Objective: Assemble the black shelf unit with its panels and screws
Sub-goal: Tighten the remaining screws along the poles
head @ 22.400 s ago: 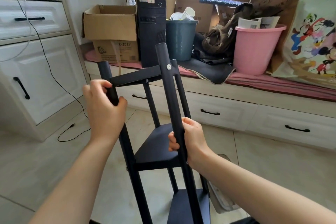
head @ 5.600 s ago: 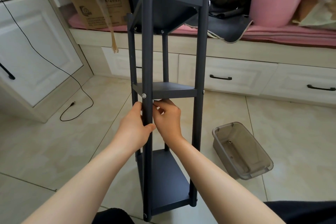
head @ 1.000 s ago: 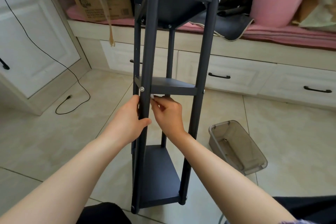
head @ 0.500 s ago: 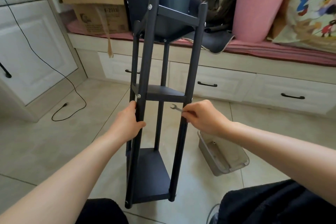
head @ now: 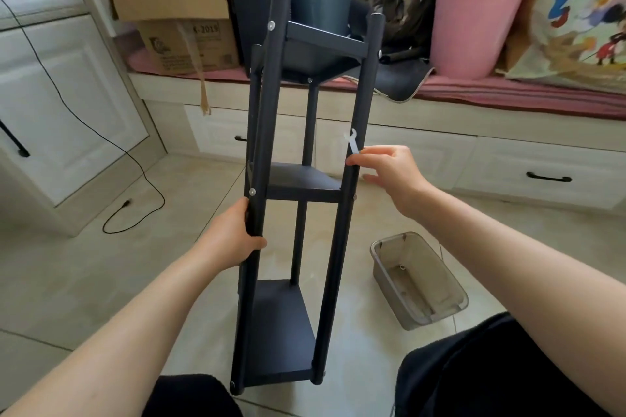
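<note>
Shelf unit [head: 298, 186], black with three panels and silver screw heads, stands on the tiled floor between the person's knees. Left hand [head: 233, 237] grips the near left post just below the middle panel. Right hand [head: 389, 167], by the near right post above that panel, pinches a small flat wrench [head: 350, 142] in its fingertips, the other fingers loose. Below the right hand lies a clear plastic bin [head: 420, 281] holding one small ring-like part. Beyond the left hand, a cardboard box [head: 193, 44] reads "K-2019". A pink bucket [head: 477, 20] holds papers.
</note>
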Motion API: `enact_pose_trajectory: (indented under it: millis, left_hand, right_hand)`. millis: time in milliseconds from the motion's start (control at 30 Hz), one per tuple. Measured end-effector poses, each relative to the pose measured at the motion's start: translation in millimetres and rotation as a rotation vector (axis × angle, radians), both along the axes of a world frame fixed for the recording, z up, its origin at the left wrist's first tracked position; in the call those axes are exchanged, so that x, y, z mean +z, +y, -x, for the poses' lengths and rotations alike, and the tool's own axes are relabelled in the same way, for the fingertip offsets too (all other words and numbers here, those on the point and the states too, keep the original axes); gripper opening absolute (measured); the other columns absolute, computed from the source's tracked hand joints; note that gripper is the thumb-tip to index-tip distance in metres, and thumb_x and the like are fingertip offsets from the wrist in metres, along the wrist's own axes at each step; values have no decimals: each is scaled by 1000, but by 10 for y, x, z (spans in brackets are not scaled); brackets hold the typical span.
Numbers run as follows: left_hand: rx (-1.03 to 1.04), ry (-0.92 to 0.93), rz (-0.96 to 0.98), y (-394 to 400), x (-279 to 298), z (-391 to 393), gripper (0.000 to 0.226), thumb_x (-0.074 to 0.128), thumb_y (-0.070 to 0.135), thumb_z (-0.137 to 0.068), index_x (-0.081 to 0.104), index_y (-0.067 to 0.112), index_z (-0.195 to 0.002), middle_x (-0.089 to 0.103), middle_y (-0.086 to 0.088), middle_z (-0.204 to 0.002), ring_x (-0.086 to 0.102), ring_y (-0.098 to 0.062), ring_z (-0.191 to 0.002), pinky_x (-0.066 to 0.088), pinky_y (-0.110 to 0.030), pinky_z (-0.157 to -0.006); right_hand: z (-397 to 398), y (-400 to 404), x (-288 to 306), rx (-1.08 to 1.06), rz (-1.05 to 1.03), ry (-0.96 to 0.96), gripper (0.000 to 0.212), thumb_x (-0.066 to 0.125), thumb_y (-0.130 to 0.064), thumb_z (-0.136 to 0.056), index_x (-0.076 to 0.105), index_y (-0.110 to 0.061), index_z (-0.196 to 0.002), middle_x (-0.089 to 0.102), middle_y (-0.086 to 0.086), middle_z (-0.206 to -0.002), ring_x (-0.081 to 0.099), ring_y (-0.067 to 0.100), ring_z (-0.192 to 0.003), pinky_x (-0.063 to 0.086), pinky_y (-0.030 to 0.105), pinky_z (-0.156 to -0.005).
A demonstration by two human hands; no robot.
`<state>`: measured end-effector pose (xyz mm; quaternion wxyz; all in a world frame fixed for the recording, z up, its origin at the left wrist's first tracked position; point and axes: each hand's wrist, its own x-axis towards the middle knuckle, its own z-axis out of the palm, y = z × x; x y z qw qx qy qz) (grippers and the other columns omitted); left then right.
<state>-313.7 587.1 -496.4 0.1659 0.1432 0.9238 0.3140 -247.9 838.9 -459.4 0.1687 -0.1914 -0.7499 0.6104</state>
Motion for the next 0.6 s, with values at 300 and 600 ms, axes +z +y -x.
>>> enact_pose_trajectory:
  millis: [300, 600]
  left_hand:
    - [57, 16, -22, -110, -68, 54, 51, 76, 8, -86, 50, 17, -128, 59, -1, -100, 64, -30, -95, 61, -45, -78]
    - [138, -19, -147, -172, -240, 49, 48, 76, 3, -85, 49, 20, -121, 67, -4, -101, 66, -25, -94, 60, -48, -82]
  right_hand:
    - [188, -338, 112, -82, 44, 57, 15, 72, -19, -89, 73, -25, -75, 71, 7, -95, 65, 24, -98, 56, 44, -92]
    - [204, -521, 171, -41, -44, 104, 8, 72, -20, -89, 77, -21, -83, 70, -1, -93, 65, 18, -93, 57, 38, -89]
